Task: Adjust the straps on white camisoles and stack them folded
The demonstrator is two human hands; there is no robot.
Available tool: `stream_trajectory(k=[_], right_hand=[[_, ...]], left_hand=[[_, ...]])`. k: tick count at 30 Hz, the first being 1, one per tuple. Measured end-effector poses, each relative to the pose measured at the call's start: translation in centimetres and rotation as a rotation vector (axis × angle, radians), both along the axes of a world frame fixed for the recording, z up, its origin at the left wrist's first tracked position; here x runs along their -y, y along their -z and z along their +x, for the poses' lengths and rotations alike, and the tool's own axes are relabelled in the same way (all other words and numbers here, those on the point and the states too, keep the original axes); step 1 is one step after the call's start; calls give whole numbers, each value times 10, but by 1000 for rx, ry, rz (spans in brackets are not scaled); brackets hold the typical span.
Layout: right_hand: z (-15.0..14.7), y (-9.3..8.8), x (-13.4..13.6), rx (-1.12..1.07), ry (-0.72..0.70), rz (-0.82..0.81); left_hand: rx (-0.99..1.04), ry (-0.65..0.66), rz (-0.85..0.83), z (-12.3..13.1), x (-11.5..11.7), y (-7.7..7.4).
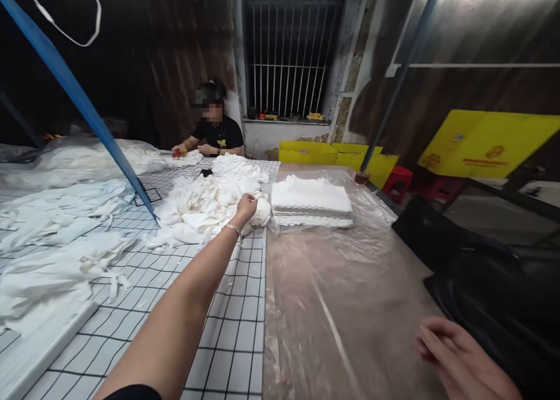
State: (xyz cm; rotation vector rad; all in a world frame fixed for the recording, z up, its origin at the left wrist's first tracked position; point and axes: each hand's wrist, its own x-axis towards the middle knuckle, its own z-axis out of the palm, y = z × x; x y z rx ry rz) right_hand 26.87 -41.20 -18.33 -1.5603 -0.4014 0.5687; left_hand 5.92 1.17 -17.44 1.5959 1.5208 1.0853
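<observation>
My left hand (247, 206) is stretched far forward, at the right edge of a heap of white cloth pieces (205, 204). Its fingers are pinched together; whether cloth is between them is too small to tell. Just right of it lies a neat stack of folded white fabric (310, 199) with scalloped edges, on clear plastic sheeting (324, 289). At the lower right, my right hand (464, 353) hovers over the brown tabletop side, fingers curled in against the thumb, with nothing visible in them.
More white cloth heaps (56, 213) cover the left of the checked tablecloth (236, 312). A blue pole (83, 97) slants across the left. A co-worker (216, 132) sits at the far end. Black material (490, 289) lies along the right, with yellow boxes (490, 152) and red stools (397, 179) behind.
</observation>
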Motion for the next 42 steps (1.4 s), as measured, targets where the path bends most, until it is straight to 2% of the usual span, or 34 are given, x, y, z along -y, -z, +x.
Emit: stream_trajectory(k=[3,5,6,9,11,13,16,23,29,32,33,34,35,36,38,40,42], right_hand=[[-38,-43,-17,-96,-157,155],[-53,-60,-28,-112,-208,228],[-58,-64,-32,-129,-231,249],[-68,-68,-32,-196,-314,285],[-73,-67,-28,-237,-391,300],[-77,-66,-24,-280,-475,308],[-81,-63,-20,-357,-568,295],[-72,-41,-15,-565,-644,238],[-57,-30,-24,-657,-631,191],[-52,-26,-29,-584,-638,138],[-50,-23,-30,-549,-652,110],[-47,-21,-29,-512,-667,79],[-44,-18,-29,-477,-678,47],[-41,-14,-27,-446,-682,19],[-36,-9,-26,-402,-657,-12],[-33,-7,-26,-377,-626,-24],[-33,-8,-27,-356,-632,-37]], left_hand=[[66,119,-6,14,53,3],[144,247,0,21,102,-5],[198,340,-1,22,129,-12],[545,807,-80,17,214,-39],[663,1025,-170,14,260,-53],[726,1132,-236,13,289,-60],[758,1163,-267,16,301,-59],[765,1231,-475,23,288,-41],[737,1243,-420,36,289,-35],[617,1248,-481,45,266,-29],[567,1190,-457,48,249,-26],[512,1074,-397,49,226,-22],[458,905,-297,50,199,-17],[387,656,-168,49,169,-12],[64,131,-10,46,107,-2],[-49,13,-5,42,57,9],[-102,-1,-21,38,28,19]])
